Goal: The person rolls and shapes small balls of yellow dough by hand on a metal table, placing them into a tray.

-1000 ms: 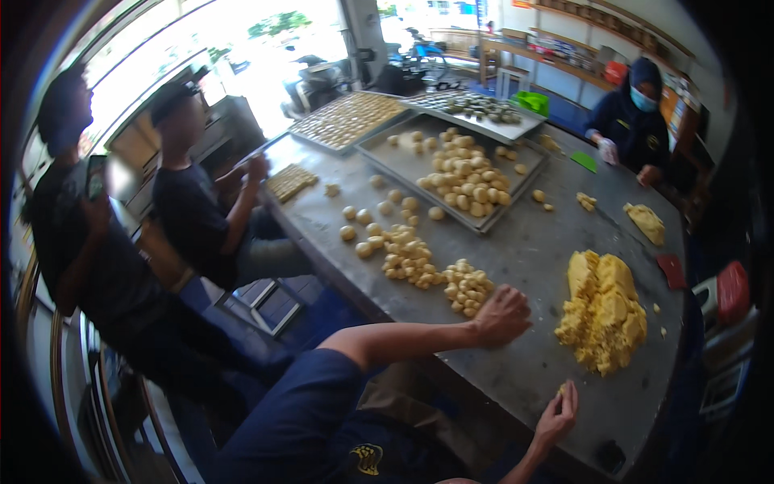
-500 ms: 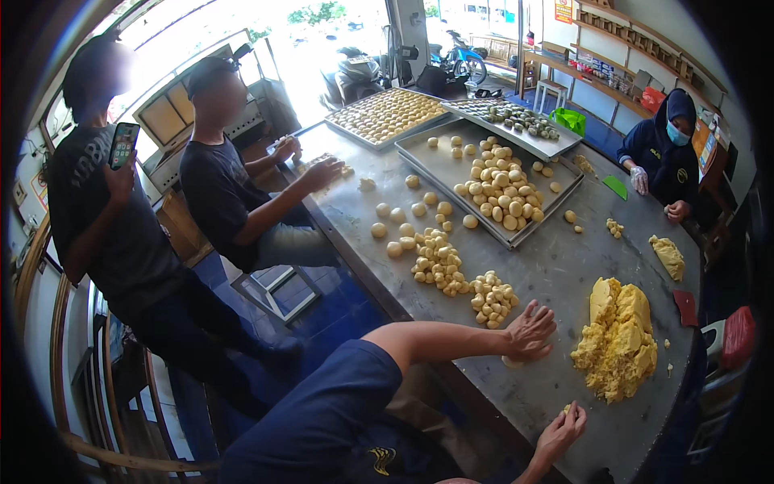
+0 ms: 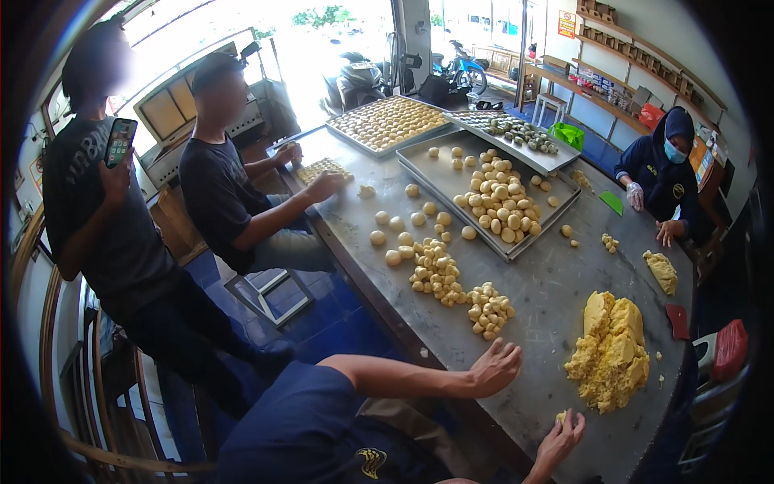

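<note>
My left hand is raised at the table's near side, its fingers bent but apart, just in front of a heap of small dough lumps. Nothing shows in its grasp, though the palm is hidden. My right hand pinches a small piece of yellow dough between thumb and fingers. Beyond it and to the right rises a big crumbly mound of yellow dough. A second heap of small lumps adjoins the first, with several rounder dough balls farther left.
A metal tray of dough balls stands mid-table; a tray of dark-topped pieces overlaps its far edge. A filled tray lies farther back. Red and green scrapers lie rightward. Co-workers are at the left and right sides.
My left hand has moved left and lifted off the round dough piece it pressed, which no longer shows there. A small pale piece now appears near the table's edge. My right hand has barely moved.
</note>
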Demonstrator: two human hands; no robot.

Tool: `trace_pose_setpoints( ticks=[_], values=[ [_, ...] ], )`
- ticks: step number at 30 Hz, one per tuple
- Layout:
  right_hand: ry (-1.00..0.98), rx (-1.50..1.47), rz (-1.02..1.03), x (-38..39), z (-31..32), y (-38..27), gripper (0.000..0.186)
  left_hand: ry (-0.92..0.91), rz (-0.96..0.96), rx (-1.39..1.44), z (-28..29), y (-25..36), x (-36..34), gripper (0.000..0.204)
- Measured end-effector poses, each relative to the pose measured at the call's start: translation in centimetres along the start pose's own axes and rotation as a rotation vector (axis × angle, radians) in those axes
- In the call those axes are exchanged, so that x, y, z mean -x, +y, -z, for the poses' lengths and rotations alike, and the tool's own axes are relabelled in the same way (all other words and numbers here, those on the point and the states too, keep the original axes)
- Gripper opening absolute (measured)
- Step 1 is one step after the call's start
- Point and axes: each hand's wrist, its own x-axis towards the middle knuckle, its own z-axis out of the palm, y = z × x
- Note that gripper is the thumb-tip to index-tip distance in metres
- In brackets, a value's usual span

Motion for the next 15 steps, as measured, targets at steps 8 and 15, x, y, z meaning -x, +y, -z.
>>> trace_pose_setpoints(
  ticks=[8,15],
  values=[
    [-0.256,-0.012,0.028,0.1,0.8,-1.7,0.037,-0.016,0.483,0.963,2.2,0.2,-0.9,0.022],
    [-0.09,-0.368,-0.018,0.1,1.5,-4.1,0.04,-0.05,0.623,1.327,3.6,3.4,-1.5,0.026]
  ],
)
